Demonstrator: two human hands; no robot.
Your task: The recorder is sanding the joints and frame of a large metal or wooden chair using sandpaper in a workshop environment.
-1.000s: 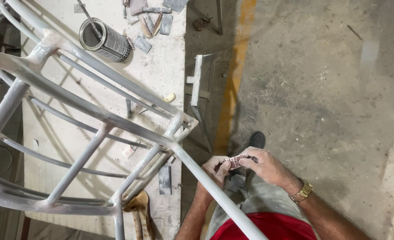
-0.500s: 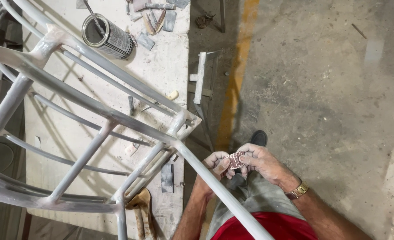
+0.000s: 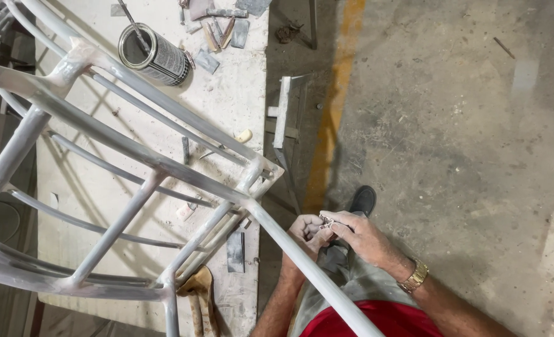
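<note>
Grey-primed frame: a welded frame of round metal tubes stands on the pale, dusty workbench; one tube runs down across the person's lap, passing just in front of the hands.
Left hand: the left hand is curled, its fingertips meeting those of the other hand beside the tube.
Right hand: the right hand lies over the lap, its fingers bunched together and pinched on a small piece.
Small piece: a little crumpled scrap, grey and dark-flecked, sits between the tips of both hands — held at the thumb side, mostly covered; what it is made of cannot be told.
Wrist: a gold-coloured metal watch band sits on the right wrist.
Bench top: an open round tin can with a stick standing in it sits at the far end, near flat scrapers and scraps.
Floor: rough concrete floor with a worn yellow stripe — a black shoe rests just beyond the hands.
</note>
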